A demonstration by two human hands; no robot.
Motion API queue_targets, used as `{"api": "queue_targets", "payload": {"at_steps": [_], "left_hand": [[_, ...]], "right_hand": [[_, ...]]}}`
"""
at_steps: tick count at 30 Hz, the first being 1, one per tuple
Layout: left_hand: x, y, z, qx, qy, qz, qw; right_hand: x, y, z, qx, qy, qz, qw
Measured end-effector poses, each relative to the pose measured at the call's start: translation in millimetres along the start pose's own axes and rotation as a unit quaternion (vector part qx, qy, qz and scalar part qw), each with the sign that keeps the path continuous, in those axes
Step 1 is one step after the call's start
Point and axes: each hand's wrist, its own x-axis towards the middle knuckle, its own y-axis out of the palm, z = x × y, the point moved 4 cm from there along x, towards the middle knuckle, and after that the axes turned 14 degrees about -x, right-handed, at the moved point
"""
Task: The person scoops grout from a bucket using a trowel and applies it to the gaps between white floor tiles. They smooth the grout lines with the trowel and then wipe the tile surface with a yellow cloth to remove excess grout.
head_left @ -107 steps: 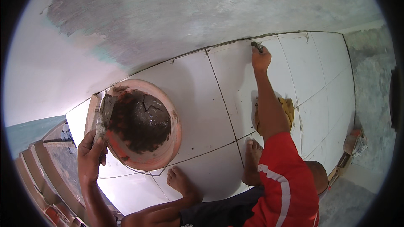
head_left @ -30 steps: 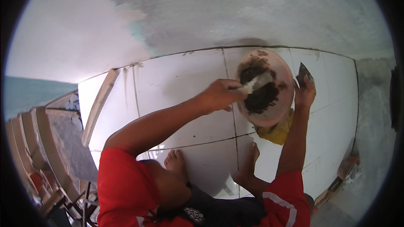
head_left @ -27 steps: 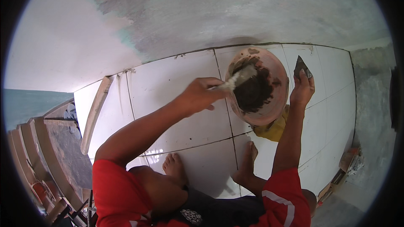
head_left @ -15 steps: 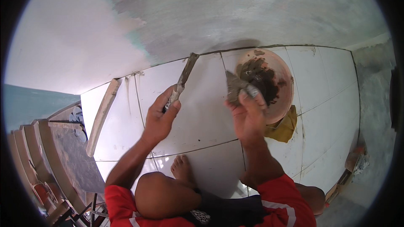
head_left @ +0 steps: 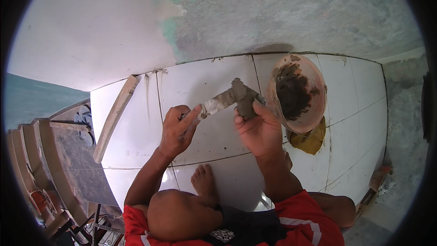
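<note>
My left hand [head_left: 178,130] is closed round the handle of a narrow putty knife [head_left: 219,103], its flat blade slanting up to the right. My right hand [head_left: 261,130] grips a wider scraper [head_left: 257,98], mostly hidden under a thick lump of grey mortar [head_left: 246,102]. The putty knife's tip touches this lump. Just right of my right hand, a pinkish round basin [head_left: 320,102] holds more dark wet mortar [head_left: 293,93] and sits tilted on the white tiles.
A yellow-brown bag or cloth [head_left: 310,142] lies under the basin's near side. A wooden batten [head_left: 116,118] rests on the tiles at left, beside blue flip-flops [head_left: 84,125]. Steps [head_left: 54,168] are at far left. Ahead stands a partly plastered wall [head_left: 282,13].
My right hand has come away from the basin with mortar on the scraper. The putty knife has swung from nearly upright to point right, meeting the mortar.
</note>
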Motion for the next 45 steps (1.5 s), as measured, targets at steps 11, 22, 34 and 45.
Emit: {"api": "queue_targets", "payload": {"at_steps": [11, 22, 34, 45], "left_hand": [[-35, 15, 27, -0.561, -0.436, -0.051, 0.702], [-14, 0, -14, -0.614, -0.547, -0.032, 0.568], [-16, -8, 5, -0.531, -0.565, -0.067, 0.629], [-3, -12, 0, -0.274, -0.5, 0.055, 0.82]], "right_hand": [[10, -4, 20, -0.234, -0.127, 0.041, 0.963], [14, 2, -4, -0.779, -0.485, 0.068, 0.391], [16, -22, 9, -0.715, -0.396, 0.079, 0.571], [40, -37, -19, -0.576, -0.078, 0.134, 0.802]]}}
